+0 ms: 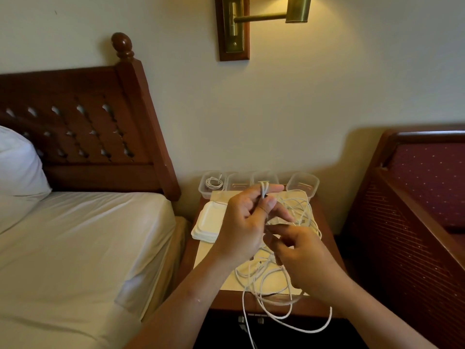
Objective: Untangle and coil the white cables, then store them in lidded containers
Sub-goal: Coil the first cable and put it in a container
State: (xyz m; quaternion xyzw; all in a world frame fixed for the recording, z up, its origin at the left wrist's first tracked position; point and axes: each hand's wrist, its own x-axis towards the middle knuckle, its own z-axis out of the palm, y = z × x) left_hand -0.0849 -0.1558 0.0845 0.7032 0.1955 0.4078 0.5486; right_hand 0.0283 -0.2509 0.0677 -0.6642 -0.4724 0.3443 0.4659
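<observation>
A tangle of white cables (266, 275) lies on the nightstand and hangs in loops over its front edge. My left hand (246, 222) is raised above the pile and pinches a few turns of cable wound over its fingers. Just below and to the right, my right hand (299, 258) pinches a strand that runs out of the pile. Along the wall stand several clear plastic containers; the leftmost container (204, 191) holds a coiled white cable (214, 183), and the rightmost one (302, 183) looks empty. A stack of white lids (208, 222) lies at the nightstand's left side.
The wooden nightstand (324, 222) stands between a bed with white sheets (83, 238) on the left and a dark red upholstered chair (415, 212) on the right. A cream mat (226, 273) covers its top. A brass wall lamp (264, 18) hangs above.
</observation>
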